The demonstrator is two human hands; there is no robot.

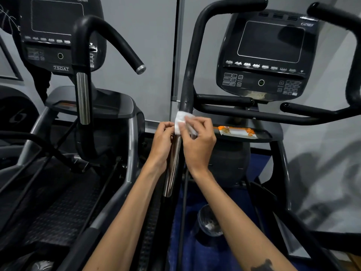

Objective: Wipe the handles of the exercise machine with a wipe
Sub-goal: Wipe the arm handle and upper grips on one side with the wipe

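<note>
- Forearms enter from lower frame; left hand (pixel 163 142) curls its fingers round the handle (pixel 173 163) at frame centre.
- Wipe (pixel 180 122), thin, soft, light, wraps the handle where chrome meets black foam.
- Right hand (pixel 197 141) pinches the wipe's edge; judgement: grip it flat against the tube, chrome likely slick.
- Console (pixel 270 53) at upper right.

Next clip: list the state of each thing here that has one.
wipe: wrapped around handle, pinched by both hands
handle: upright, being wiped
left hand: pinching wipe
right hand: pinching wipe
right console screen: dark
left console screen: dark
</note>
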